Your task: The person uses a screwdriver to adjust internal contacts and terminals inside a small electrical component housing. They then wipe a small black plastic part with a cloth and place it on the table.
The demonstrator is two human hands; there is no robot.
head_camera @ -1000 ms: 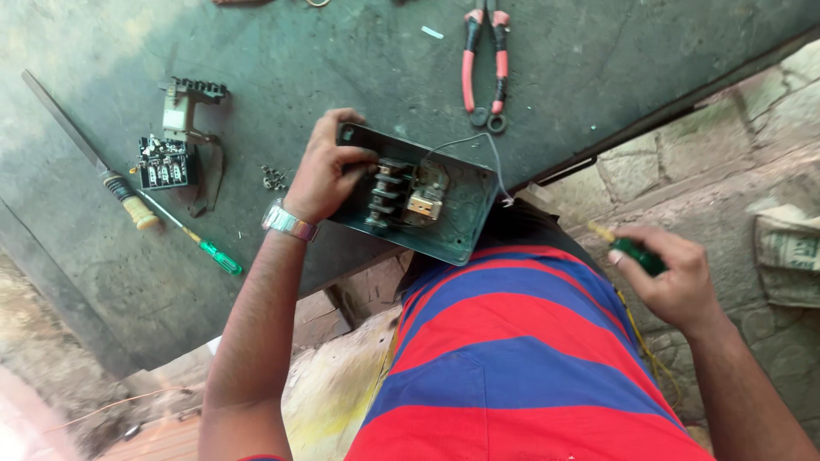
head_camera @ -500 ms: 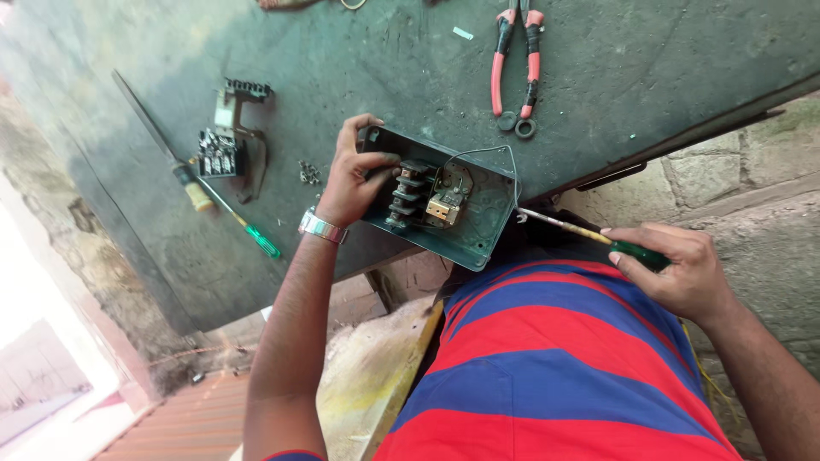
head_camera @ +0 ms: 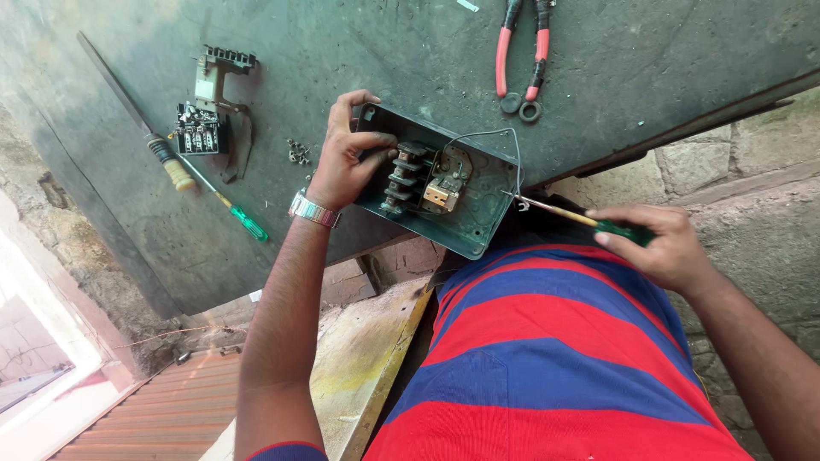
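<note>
An open green metal switch box [head_camera: 478, 209] rests at the near edge of the dark work surface [head_camera: 359, 51], with black contact parts and a brass piece inside. My left hand [head_camera: 346, 154] grips the box's left wall, thumb over the rim; a metal watch sits on that wrist. My right hand [head_camera: 662, 243] holds a green-handled screwdriver [head_camera: 568, 215], its shaft pointing left with the tip at the box's right rim beside a thin wire loop.
Red-handled pliers [head_camera: 521, 51] lie beyond the box. To the left are a removed switch mechanism [head_camera: 209, 119], a few loose screws [head_camera: 299, 154], a file with a pale handle [head_camera: 141, 124] and a small green screwdriver [head_camera: 231, 209]. Stone wall at right.
My right hand has brought the screwdriver from beside my body up to the box's right rim. The view has shifted, so the box sits further right in the picture.
</note>
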